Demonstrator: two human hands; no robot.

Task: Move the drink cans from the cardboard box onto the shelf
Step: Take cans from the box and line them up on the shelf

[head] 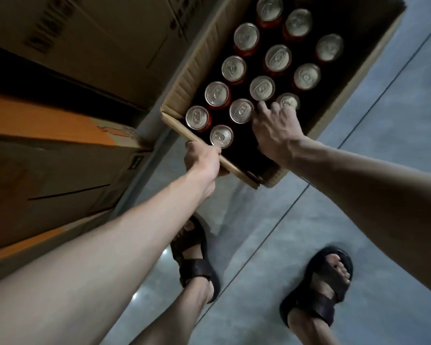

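1. Looking down from the head camera, I see an open cardboard box (177,94) on the floor (358,170), with about a dozen drink cans (261,88) standing upright inside, silver tops up.
2. My left hand (204,159) is closed on the box's near rim, steadying it.
3. My right hand (275,130) reaches in, fingers (261,107) spread narrow over one can (288,100) at the near edge, not yet clasping it.
4. Best, I judge, to grip that can by its sides and lift straight up.
5. Stacked cartons (60,58) sit left; no shelf shows.
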